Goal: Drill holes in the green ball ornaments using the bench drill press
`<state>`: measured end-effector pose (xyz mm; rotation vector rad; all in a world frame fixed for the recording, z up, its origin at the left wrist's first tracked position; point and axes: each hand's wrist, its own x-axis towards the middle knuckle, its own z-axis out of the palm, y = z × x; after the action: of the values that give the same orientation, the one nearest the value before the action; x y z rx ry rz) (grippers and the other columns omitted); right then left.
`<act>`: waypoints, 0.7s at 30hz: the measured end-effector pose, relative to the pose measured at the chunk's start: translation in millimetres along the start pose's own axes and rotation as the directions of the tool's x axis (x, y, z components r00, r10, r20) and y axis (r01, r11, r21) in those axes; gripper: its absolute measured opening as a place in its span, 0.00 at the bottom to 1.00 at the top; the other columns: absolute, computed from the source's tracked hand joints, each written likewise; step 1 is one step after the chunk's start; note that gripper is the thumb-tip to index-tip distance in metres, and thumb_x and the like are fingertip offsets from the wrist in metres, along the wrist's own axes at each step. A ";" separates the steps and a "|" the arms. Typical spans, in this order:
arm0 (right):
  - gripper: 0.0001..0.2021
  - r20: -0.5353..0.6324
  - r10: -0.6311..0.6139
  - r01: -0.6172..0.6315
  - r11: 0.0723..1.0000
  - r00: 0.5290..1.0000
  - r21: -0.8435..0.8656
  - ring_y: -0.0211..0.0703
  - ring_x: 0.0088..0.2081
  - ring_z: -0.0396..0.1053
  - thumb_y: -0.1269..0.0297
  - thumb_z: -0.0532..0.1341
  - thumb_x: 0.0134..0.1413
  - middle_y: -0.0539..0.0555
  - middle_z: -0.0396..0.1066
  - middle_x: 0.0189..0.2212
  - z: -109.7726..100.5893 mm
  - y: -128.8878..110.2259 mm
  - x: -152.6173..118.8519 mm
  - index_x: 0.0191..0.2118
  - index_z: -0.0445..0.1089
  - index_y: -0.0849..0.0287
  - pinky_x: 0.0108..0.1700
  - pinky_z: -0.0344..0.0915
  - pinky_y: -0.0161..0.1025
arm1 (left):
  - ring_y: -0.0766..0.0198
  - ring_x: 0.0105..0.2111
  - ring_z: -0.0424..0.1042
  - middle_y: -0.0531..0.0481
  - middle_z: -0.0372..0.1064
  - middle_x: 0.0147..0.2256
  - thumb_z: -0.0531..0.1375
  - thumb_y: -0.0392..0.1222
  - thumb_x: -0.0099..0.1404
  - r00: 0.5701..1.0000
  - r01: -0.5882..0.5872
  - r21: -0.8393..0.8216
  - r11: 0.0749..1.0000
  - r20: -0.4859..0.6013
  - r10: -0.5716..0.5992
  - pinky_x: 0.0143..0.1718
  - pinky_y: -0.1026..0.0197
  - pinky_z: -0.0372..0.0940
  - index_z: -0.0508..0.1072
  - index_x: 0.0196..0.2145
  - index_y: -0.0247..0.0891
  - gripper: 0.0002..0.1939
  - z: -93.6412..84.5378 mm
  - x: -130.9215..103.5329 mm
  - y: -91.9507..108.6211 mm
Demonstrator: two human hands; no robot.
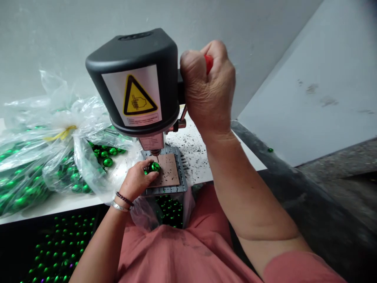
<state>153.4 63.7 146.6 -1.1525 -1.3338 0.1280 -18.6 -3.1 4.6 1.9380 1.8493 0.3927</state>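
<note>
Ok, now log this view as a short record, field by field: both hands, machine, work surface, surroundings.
Left hand: holds at least one shiny green ball over the brown board
Right hand: gripping the red handle, raised beside the machine head
Machine head: black, with a yellow warning triangle
Drill bit: right by the ball; contact unclear
Work surface: brown board, dark specks on it
Left side: clear plastic bag with green balls, yellow tie

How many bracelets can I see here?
2, both on the wrist of the left hand: a dark beaded bracelet nearer the hand, and a silver bracelet beside it. None shows near the right hand.
</note>
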 end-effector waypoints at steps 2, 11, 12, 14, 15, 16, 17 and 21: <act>0.18 0.001 0.000 0.000 1.000 1.000 -0.005 0.27 0.23 0.45 0.59 0.55 0.54 0.44 0.43 0.20 -0.3 0.1 -0.6 0.23 0.44 0.56 0.27 0.53 0.28 | 0.58 0.42 0.71 0.49 0.72 0.42 0.59 0.43 0.55 0.999 -0.032 0.017 0.999 -0.018 0.032 0.46 0.59 0.63 0.71 0.47 0.43 0.21 2.9 2.7 0.0; 0.18 -0.010 -0.021 0.021 0.997 1.000 0.072 0.28 0.23 0.47 0.60 0.57 0.53 0.45 0.47 0.20 -0.2 2.6 -0.6 0.22 0.45 0.56 0.27 0.55 0.29 | 0.58 0.45 0.68 0.46 0.68 0.47 0.62 0.47 0.52 0.996 -0.081 -0.029 0.996 0.020 0.082 0.51 0.59 0.61 0.73 0.46 0.40 0.23 12.2 18.0 -0.8; 0.18 -0.006 -0.022 0.022 0.997 1.000 0.073 0.28 0.23 0.47 0.60 0.57 0.53 0.45 0.47 0.20 -0.5 2.8 -0.6 0.23 0.45 0.56 0.27 0.55 0.30 | 0.57 0.46 0.68 0.46 0.68 0.47 0.63 0.47 0.52 0.996 -0.080 -0.033 0.996 0.022 0.081 0.51 0.58 0.61 0.73 0.46 0.41 0.23 12.2 18.7 -1.4; 0.17 -0.005 -0.038 0.039 0.996 0.999 0.078 0.28 0.23 0.47 0.60 0.56 0.53 0.44 0.47 0.20 -2.1 2.5 -2.5 0.23 0.46 0.56 0.28 0.55 0.30 | 0.57 0.46 0.68 0.46 0.68 0.47 0.63 0.47 0.51 0.996 -0.086 -0.033 0.996 0.019 0.086 0.51 0.57 0.61 0.74 0.46 0.41 0.23 12.0 19.2 -2.0; 0.16 -0.010 -0.060 0.061 0.994 0.998 0.086 0.28 0.23 0.47 0.60 0.56 0.54 0.44 0.47 0.20 -3.9 2.0 -5.0 0.24 0.47 0.57 0.28 0.55 0.30 | 0.57 0.46 0.68 0.47 0.69 0.47 0.63 0.47 0.51 0.996 -0.090 -0.029 0.996 0.016 0.091 0.50 0.57 0.61 0.74 0.45 0.42 0.22 11.9 19.1 -2.0; 0.15 -0.021 -0.093 0.094 0.991 0.995 0.097 0.27 0.23 0.47 0.61 0.55 0.54 0.44 0.47 0.20 -6.3 1.3 -8.8 0.24 0.47 0.57 0.28 0.55 0.29 | 0.57 0.45 0.68 0.47 0.69 0.47 0.63 0.46 0.51 0.996 -0.093 -0.021 0.995 0.013 0.093 0.50 0.57 0.61 0.74 0.44 0.42 0.21 11.7 18.9 -1.6; 0.14 -0.039 -0.135 0.138 0.985 0.990 0.104 0.27 0.24 0.48 0.61 0.54 0.54 0.44 0.47 0.20 -9.4 0.6 -14.1 0.25 0.48 0.57 0.28 0.55 0.29 | 0.57 0.45 0.68 0.47 0.70 0.47 0.63 0.46 0.51 0.996 -0.093 -0.012 0.996 0.012 0.093 0.50 0.58 0.62 0.74 0.44 0.42 0.20 11.5 18.7 -1.1; 0.09 -0.120 -0.282 0.284 0.959 0.952 0.002 0.26 0.23 0.49 0.63 0.53 0.53 0.44 0.50 0.22 -25.8 0.4 -46.0 0.26 0.53 0.58 0.28 0.56 0.28 | 0.58 0.44 0.69 0.49 0.70 0.46 0.62 0.46 0.52 0.996 -0.089 0.019 0.996 0.024 0.088 0.48 0.59 0.62 0.75 0.42 0.43 0.18 10.6 18.2 1.3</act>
<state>159.7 18.8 119.7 -0.9258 -1.3732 -0.1347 -11.0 13.8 -5.6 2.0348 1.7638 0.3791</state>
